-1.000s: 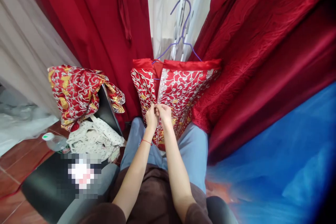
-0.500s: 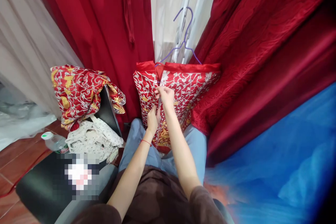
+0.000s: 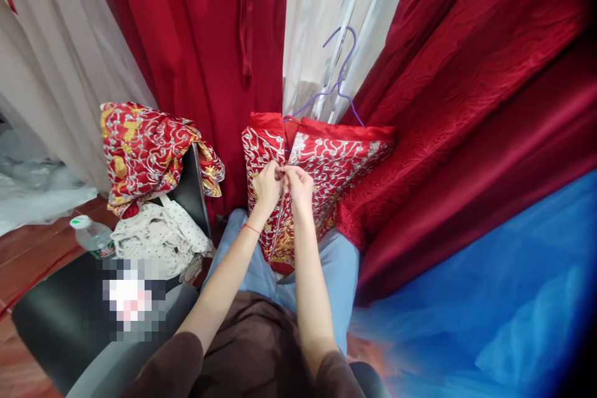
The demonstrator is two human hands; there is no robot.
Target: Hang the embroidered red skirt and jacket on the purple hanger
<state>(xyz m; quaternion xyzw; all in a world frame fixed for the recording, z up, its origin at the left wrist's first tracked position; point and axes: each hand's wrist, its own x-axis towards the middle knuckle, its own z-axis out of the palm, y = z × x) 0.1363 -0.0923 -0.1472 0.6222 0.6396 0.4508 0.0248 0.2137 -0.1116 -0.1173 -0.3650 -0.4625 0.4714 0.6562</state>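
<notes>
A red embroidered garment (image 3: 336, 161), with silver scrollwork and gold patterns, stands before my knees on a purple wire hanger (image 3: 347, 68). Its plain red top band is parted at the front. My left hand (image 3: 267, 186) is closed in a pinch at the front opening, on the left edge. Right beside it, my right hand (image 3: 299, 188) pinches the garment at the same spot, and the fingertips of both hands meet. Any small fastener between the fingers is hidden.
At left, a similar red embroidered garment (image 3: 140, 149) drapes over a black chair back (image 3: 190, 180). A dotted white cloth (image 3: 161, 239) and a plastic bottle (image 3: 93, 236) lie by the black seat (image 3: 51, 323). Red drapes (image 3: 205, 31) and blue tulle (image 3: 513, 298) surround me.
My left hand has risen along the front opening to meet my right hand. The right hand has come slightly lower. The view has shifted a little.
</notes>
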